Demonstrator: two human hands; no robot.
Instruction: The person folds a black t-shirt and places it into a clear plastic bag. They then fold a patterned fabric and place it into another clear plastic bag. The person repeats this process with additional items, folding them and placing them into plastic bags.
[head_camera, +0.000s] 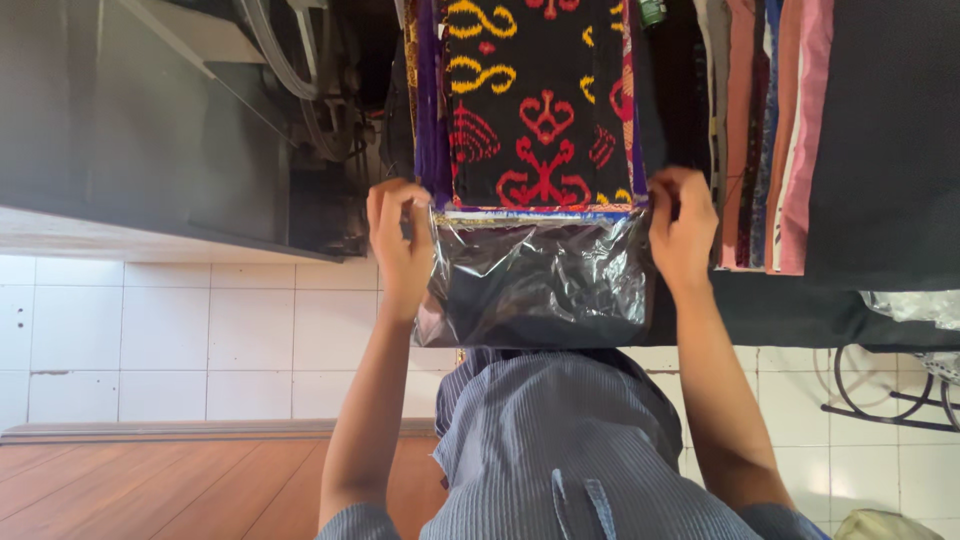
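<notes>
At the clear plastic bag's (535, 275) mouth, both hands, left (400, 240) and right (682, 228), pinched shut on its edges.

The cloth (540, 100) is black, patterned with red scrolls and hearts and yellow curls, and edged in purple with a thin blue and white band at its end. The bag (535, 285) is clear plastic, showing dark grey with white glints. The shirt (570, 460) is blue-grey with fine stripes. The folded fabrics (770, 130) are pink, salmon, maroon, blue and white. The cover (885, 140) beside them is dark charcoal. The tiles (200, 340) are white with grey joints. The floorboards (150, 490) are reddish-brown wood. The machine (140, 110) is dark grey.
</notes>
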